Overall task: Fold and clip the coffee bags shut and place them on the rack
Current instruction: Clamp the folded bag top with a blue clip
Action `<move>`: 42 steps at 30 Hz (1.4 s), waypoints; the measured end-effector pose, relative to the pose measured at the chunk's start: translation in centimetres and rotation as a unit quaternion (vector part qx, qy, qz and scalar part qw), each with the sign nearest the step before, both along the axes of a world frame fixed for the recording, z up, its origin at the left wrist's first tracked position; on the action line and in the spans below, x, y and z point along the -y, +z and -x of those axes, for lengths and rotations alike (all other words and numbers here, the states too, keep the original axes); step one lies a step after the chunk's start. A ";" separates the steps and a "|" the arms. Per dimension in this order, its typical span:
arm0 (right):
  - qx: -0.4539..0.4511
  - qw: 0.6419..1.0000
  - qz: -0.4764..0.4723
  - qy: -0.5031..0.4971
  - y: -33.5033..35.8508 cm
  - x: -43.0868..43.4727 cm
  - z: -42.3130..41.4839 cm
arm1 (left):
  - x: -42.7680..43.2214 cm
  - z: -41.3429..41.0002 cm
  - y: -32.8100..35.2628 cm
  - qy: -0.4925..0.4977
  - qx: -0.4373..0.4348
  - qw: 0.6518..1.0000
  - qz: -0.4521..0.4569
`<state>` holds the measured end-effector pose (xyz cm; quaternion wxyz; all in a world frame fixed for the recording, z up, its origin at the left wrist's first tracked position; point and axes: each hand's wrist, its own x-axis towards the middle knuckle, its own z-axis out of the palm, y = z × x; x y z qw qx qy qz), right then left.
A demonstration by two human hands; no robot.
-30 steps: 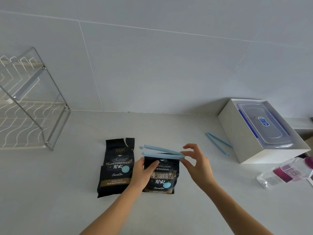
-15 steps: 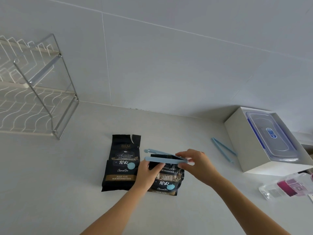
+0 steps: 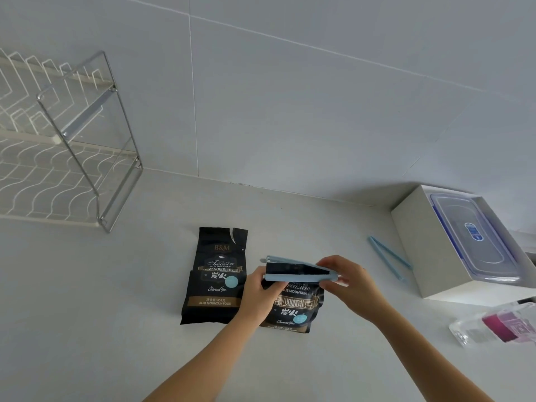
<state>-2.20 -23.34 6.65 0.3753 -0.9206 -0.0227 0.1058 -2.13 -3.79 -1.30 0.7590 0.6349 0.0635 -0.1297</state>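
Note:
Two black coffee bags lie on the white counter. The left bag (image 3: 216, 275) lies flat with a torn, unfolded top. The right bag (image 3: 294, 307) has its top folded down, and a long light-blue clip (image 3: 298, 269) straddles the fold with its two arms still apart at the left end. My left hand (image 3: 259, 294) grips the right bag's upper left edge. My right hand (image 3: 348, 282) pinches the clip's right end. A second blue clip (image 3: 388, 256) lies on the counter to the right. The wire rack (image 3: 72, 158) stands at the far left against the wall.
A white box (image 3: 417, 248) holding a clear lidded plastic container (image 3: 475, 239) sits at the right against the wall. A clear bottle with a pink label (image 3: 499, 326) lies at the right edge. Bare counter lies between the rack and the bags.
My right hand has closed onto the clip's right end, and the clip has come down over the bag's folded top. The view has shifted left, which brings more of the rack into sight.

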 end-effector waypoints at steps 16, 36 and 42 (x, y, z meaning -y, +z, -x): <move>0.013 0.980 0.162 0.118 0.5 -3.1 -1.4 | -0.5 0.1 0.1 -0.007 0.076 0.996 -0.041; 0.127 0.965 0.192 0.126 -1.7 -8.5 -2.2 | -1.1 0.2 -0.1 -0.034 0.036 0.994 -0.094; 0.147 0.962 0.193 0.125 -2.0 -7.8 -2.4 | -4.2 -0.7 0.8 -0.050 0.096 0.978 -0.178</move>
